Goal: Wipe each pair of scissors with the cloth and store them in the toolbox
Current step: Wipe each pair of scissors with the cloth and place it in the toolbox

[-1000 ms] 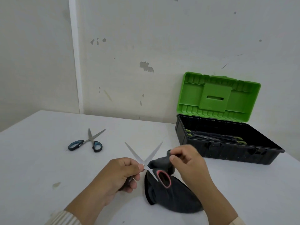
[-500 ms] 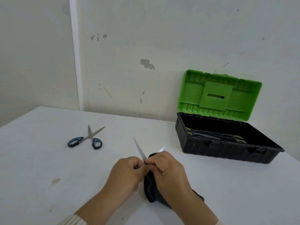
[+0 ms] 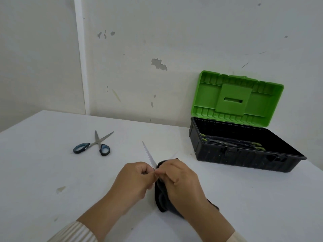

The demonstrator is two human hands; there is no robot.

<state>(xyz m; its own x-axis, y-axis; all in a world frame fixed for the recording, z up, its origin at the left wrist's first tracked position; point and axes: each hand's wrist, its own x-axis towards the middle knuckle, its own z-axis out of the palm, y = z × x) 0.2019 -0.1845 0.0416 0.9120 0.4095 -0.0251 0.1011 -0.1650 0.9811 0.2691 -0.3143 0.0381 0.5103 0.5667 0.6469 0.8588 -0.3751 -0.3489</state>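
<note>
our left hand grips the scissors and our right hand presses the dark cloth on one blade, left of the open toolbox. the bare blade could cut a finger if the cloth slips.

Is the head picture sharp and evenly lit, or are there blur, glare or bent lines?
Head view: light soft and even, with faint shadows under the left hand and right hand; no strong glare on the bare steel blade; the black toolbox with green lid looks slightly skewed by the wide lens; blue-handled scissors are fairly sharp.
</note>
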